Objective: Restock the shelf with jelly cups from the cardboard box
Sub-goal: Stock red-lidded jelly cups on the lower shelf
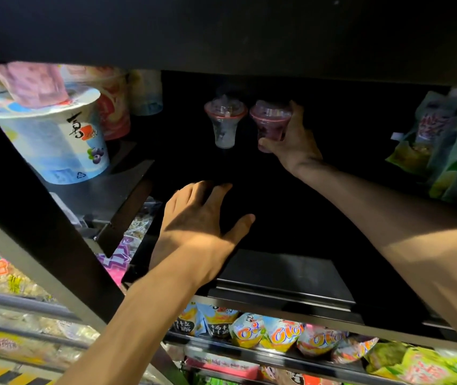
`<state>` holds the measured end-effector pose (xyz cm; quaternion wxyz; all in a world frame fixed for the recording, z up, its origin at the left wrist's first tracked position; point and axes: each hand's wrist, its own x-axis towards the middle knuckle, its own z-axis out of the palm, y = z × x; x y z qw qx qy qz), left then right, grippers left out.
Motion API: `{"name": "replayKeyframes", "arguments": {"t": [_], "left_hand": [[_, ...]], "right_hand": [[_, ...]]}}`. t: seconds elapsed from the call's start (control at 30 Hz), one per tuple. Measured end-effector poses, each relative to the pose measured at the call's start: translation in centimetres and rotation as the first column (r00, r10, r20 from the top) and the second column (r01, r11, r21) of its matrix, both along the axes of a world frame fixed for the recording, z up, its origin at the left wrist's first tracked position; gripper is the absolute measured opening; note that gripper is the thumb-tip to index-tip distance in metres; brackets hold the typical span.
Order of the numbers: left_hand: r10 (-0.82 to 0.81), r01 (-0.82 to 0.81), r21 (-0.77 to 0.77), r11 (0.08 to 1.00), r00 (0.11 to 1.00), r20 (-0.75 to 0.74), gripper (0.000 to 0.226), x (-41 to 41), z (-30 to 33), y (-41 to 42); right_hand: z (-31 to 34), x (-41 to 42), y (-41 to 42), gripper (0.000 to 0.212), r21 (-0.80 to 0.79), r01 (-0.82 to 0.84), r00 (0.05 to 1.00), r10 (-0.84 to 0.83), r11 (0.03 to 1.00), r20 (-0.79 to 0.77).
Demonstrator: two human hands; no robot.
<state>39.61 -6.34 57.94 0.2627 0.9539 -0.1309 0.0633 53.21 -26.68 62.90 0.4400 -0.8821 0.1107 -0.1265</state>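
Deep in a dark shelf bay, a clear jelly cup with a red rim [224,124] stands at the back. Right beside it is a purple jelly cup [270,123], and my right hand [291,143] is closed around it from the right. My left hand [199,226] hovers lower and nearer, fingers spread, palm down over the black shelf floor [283,270], holding nothing. The cardboard box is out of sight.
A large blue-and-white blueberry tub [55,140] and other tubs fill the bay to the left behind a black upright [41,226]. Green pouches [449,145] hang at the right. Snack bags [277,333] line the shelf below. A black shelf [221,31] overhangs closely.
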Motion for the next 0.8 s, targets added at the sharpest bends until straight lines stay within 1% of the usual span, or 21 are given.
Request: {"name": "replayKeyframes", "arguments": {"t": [0.17, 0.3, 0.4, 0.5, 0.57, 0.67, 0.73, 0.8], "left_hand": [[-0.007, 0.007, -0.001, 1.000, 0.998, 0.061, 0.066, -0.2, 0.1, 0.2], [-0.012, 0.012, -0.006, 1.000, 0.999, 0.031, 0.066, -0.2, 0.4, 0.0], [0.008, -0.008, 0.020, 1.000, 1.000, 0.008, 0.063, -0.6, 0.7, -0.2], [0.013, -0.013, 0.002, 1.000, 1.000, 0.026, 0.062, -0.7, 0.9, -0.1], [0.008, -0.008, -0.011, 1.000, 1.000, 0.008, 0.063, -0.8, 1.0, -0.2], [0.022, -0.022, 0.029, 0.999, 1.000, 0.003, 0.062, -0.9, 1.1, -0.4], [0.023, -0.025, 0.063, 0.998, 0.999, 0.032, 0.061, -1.2, 1.1, -0.3], [0.026, -0.033, 0.113, 0.993, 0.998, 0.061, 0.062, -1.7, 1.0, 0.1]], "right_hand": [[-0.1, 0.4, -0.3, 0.117, -0.019, -0.005, 1.000, 0.005, 1.000, -0.015], [-0.6, 0.3, -1.1, 0.128, -0.034, -0.021, 1.000, 0.021, 0.999, 0.003], [-1.4, -0.9, -2.0, 0.134, -0.092, -0.068, 0.997, 0.070, 0.993, 0.022], [-2.0, -3.8, -2.9, 0.127, -0.181, -0.119, 0.992, 0.124, 0.976, 0.017], [-2.0, -6.3, -3.3, 0.120, -0.269, -0.156, 0.986, 0.166, 0.950, 0.013], [-1.9, -10.5, -3.7, 0.112, -0.362, -0.194, 0.979, 0.204, 0.912, -0.010], [-1.7, -13.6, -3.7, 0.107, -0.399, -0.224, 0.974, 0.220, 0.889, -0.056], [-1.1, -16.8, -3.4, 0.103, -0.396, -0.270, 0.962, 0.234, 0.878, -0.138]]}}
